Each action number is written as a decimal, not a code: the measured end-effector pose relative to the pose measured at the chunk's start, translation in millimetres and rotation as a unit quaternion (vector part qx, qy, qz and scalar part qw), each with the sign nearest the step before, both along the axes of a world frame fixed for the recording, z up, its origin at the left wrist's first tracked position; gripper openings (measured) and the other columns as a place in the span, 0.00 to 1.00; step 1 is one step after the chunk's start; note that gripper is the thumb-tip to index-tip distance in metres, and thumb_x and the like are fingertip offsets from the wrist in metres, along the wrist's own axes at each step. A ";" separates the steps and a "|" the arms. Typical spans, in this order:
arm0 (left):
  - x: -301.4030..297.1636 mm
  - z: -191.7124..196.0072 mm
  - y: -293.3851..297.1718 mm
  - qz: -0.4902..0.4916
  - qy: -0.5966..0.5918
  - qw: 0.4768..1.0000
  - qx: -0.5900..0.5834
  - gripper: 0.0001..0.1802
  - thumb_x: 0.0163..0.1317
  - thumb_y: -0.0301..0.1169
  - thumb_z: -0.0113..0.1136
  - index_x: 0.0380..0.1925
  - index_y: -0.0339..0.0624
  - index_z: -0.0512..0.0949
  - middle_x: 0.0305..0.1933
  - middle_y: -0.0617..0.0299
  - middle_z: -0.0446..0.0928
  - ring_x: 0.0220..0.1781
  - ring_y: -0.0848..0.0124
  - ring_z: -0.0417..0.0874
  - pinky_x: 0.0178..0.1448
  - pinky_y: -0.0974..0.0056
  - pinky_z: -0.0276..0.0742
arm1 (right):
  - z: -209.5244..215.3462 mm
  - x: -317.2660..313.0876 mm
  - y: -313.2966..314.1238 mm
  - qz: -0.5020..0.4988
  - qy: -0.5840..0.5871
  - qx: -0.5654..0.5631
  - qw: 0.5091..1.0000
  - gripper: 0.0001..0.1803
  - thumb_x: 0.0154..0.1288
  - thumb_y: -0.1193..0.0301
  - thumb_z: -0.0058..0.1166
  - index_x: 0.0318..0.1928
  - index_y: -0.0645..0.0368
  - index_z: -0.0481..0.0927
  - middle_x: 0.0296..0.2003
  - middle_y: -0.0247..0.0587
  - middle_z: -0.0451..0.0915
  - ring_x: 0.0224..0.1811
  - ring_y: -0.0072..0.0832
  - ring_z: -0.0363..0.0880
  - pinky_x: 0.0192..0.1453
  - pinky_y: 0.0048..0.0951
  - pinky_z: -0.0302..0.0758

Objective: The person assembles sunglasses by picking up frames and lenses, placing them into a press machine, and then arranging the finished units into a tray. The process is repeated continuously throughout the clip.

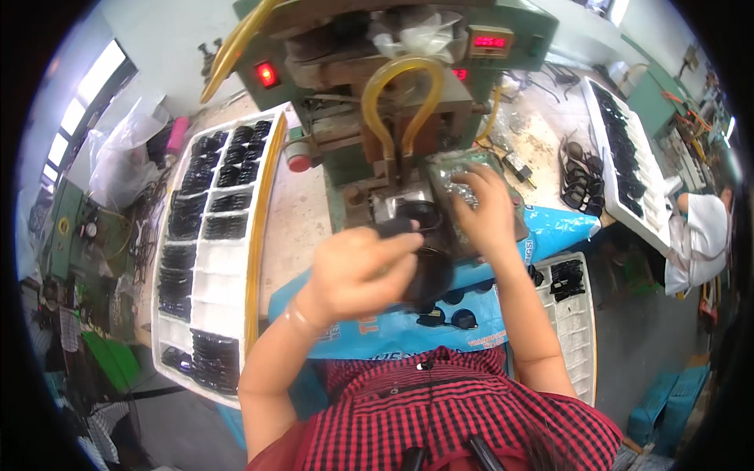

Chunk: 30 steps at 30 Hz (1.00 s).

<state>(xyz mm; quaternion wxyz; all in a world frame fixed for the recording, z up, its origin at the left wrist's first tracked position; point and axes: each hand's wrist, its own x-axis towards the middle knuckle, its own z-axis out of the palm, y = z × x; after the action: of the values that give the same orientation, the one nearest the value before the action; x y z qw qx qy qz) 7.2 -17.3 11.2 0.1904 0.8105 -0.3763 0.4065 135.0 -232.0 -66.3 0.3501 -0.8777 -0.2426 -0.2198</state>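
Observation:
My left hand (363,267) is closed around a dark piece that looks like a sunglasses frame (418,210), held at the front of a green bench machine (345,149). Part of the frame is blurred and hidden by my fingers. Over a shallow tray of small shiny metal parts (454,187) hangs my right hand (483,210), its fingers bent down and apart at the parts. Whether a tiny part sits at the fingertips is too small to tell. Below the hands, a pair of dark sunglasses (448,318) lies on a blue plastic sheet (377,334).
A long white compartment tray (220,271) full of black eyewear pieces stands on the left. Other white trays stand at the right (628,157) and lower right (573,330). A yellow hose (397,67) loops before the machine, near a red button (298,162). Someone in white (699,235) is at the far right.

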 end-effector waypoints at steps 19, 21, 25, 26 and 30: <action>-24.2 -38.7 -2.9 0.076 -0.017 0.997 -0.025 0.12 0.48 0.31 0.61 0.36 0.47 0.77 0.45 0.60 0.78 0.37 0.65 0.79 0.49 0.56 0.78 | -50.9 34.2 -34.8 -0.065 0.023 -0.049 0.996 0.12 0.67 0.66 0.58 0.44 0.59 0.85 0.42 0.44 0.85 0.45 0.41 0.82 0.52 0.38 0.75; -67.6 -21.5 44.2 0.157 0.025 0.987 0.027 0.08 0.55 0.29 0.62 0.36 0.44 0.80 0.55 0.55 0.80 0.39 0.64 0.81 0.57 0.54 0.78 | -52.3 33.8 -40.2 -0.049 0.027 -0.002 0.998 0.11 0.65 0.68 0.60 0.45 0.60 0.84 0.41 0.43 0.85 0.44 0.37 0.83 0.51 0.35 0.76; -165.2 -2.7 135.8 0.458 0.289 0.835 0.096 0.05 0.51 0.22 0.63 0.30 0.41 0.81 0.53 0.57 0.81 0.46 0.60 0.77 0.51 0.58 0.75 | -49.4 28.9 -41.3 0.004 0.058 0.087 0.994 0.09 0.66 0.74 0.58 0.45 0.64 0.81 0.38 0.39 0.84 0.41 0.25 0.81 0.50 0.27 0.75; -188.0 -3.2 150.4 0.495 0.343 0.791 0.108 0.06 0.51 0.21 0.63 0.30 0.41 0.81 0.53 0.58 0.81 0.48 0.59 0.77 0.53 0.58 0.75 | -49.2 29.7 -40.4 0.013 0.072 0.110 0.991 0.09 0.65 0.74 0.58 0.45 0.64 0.82 0.39 0.41 0.84 0.42 0.27 0.82 0.51 0.28 0.75; -230.3 -35.7 183.8 0.527 0.453 0.716 0.065 0.07 0.50 0.20 0.64 0.30 0.42 0.83 0.54 0.58 0.80 0.52 0.56 0.75 0.60 0.58 0.73 | -38.2 24.6 -23.6 0.024 0.072 0.122 0.990 0.09 0.67 0.75 0.58 0.45 0.65 0.82 0.39 0.39 0.85 0.43 0.22 0.81 0.53 0.25 0.74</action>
<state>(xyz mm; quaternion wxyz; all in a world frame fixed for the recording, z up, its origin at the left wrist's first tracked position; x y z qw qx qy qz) -223.1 166.6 -24.5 0.0397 0.9751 0.2180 -0.0005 159.7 -255.5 -104.4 0.4766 -0.8357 -0.2091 -0.1752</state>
